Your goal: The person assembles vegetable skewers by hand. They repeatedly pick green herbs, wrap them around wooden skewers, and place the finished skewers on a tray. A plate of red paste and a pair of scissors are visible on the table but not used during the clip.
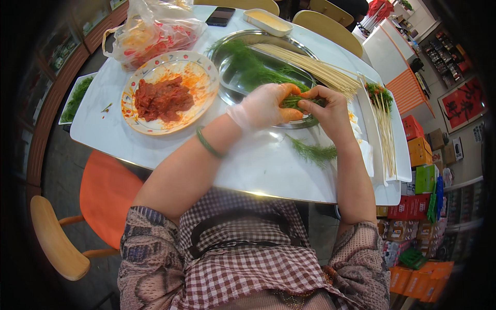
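My left hand [271, 104], in a clear plastic glove with orange-stained fingers, grips a bunch of green herb sprigs [290, 101]. My bare right hand [323, 102] pinches the same sprigs, its fingertips meeting the gloved ones. Both hands are over the near rim of a round steel tray [232, 99]. Feathery dill-like herbs [248, 64] and a bundle of bamboo skewers [310, 64] lie on the tray. Left of it, a patterned plate [207, 83] holds red, sauced raw meat pieces [162, 99]. A loose herb sprig [316, 151] lies on the table below my hands.
Plastic bags [155, 35], a phone [220, 16] and a small white dish [268, 22] stand at the table's far side. At right, a long white tray [401, 155] bears filled skewers [385, 135]. An orange chair [104, 197] is at lower left, with a herb container [75, 99] beyond the table's left edge.
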Motion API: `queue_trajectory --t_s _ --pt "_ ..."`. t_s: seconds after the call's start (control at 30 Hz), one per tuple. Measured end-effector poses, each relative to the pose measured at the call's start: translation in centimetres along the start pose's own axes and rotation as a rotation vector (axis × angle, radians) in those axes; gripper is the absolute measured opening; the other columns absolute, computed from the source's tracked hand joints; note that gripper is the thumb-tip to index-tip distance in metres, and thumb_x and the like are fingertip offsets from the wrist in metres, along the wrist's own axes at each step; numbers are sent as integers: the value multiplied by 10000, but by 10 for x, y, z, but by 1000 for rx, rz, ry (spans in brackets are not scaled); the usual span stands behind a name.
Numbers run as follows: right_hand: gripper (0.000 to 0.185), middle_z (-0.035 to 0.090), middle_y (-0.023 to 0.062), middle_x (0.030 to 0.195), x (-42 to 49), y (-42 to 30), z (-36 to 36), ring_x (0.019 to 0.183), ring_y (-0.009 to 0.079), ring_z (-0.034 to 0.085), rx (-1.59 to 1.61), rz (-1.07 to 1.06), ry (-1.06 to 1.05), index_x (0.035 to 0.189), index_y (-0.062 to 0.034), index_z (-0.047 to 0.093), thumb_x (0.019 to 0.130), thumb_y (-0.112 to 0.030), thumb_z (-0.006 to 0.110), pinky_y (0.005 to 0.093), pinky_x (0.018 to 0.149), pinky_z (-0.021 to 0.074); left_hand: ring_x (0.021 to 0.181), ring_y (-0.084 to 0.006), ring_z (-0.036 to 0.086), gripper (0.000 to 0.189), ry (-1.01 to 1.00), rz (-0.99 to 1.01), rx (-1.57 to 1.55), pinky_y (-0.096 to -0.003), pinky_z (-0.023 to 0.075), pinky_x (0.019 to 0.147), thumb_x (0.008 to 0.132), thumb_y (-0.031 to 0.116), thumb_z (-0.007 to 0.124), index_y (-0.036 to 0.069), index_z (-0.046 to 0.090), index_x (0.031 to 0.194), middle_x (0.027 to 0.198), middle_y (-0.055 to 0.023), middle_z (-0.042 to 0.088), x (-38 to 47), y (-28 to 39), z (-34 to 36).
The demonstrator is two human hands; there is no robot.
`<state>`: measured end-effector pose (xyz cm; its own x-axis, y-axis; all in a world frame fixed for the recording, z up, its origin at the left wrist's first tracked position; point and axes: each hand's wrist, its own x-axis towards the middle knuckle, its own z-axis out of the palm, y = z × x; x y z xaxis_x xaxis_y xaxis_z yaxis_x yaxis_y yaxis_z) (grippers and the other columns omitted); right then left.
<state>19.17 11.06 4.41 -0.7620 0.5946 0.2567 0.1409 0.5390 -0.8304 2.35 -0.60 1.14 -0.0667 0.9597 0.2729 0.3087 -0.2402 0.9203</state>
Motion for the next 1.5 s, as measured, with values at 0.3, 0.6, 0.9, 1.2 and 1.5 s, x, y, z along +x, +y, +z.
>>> queue_trajectory --t_s 0.3,0.6,0.9,1.2,1.5 --pt "105 681 42 785 2 9 5 667 90 621 283 89 -9 931 18 700 870 -50 753 226 628 493 697 -115 667 193 173 230 144 -263 541 641 887 34 664 -1 653 1076 871 -76 676 0 -1 -1" --pt "286 650 84 1177 -9 1 -4 827 145 679 482 171 23 1270 6 599 1049 -154 511 262 755 584 685 -108 649 78 228 -3 -436 -242 545 642 930 40 667 0 672 998 836 -51 668 5 -4 -8" --pt "437 630 94 1148 -16 -3 8 861 206 661 -496 -652 255 1144 -89 673 764 127 694 296 670 552 670 -119 647 101 183 -59 -608 -250 538 643 921 69 698 22 678 1009 821 -60 680 6 -4 -14" --pt "298 679 91 947 -18 -7 9 820 239 668 -492 -711 212 946 -52 704 701 115 731 314 668 538 746 -94 617 98 131 -38 -510 -238 506 674 913 57 703 24 681 1003 864 -34 663 6 -8 -9" --pt "231 659 91 857 -19 -11 15 738 228 656 -508 -529 259 902 -16 665 718 103 743 316 648 526 850 -81 598 106 107 -26 -470 -232 512 752 918 34 684 -3 669 1016 922 -34 667 8 -17 -3"
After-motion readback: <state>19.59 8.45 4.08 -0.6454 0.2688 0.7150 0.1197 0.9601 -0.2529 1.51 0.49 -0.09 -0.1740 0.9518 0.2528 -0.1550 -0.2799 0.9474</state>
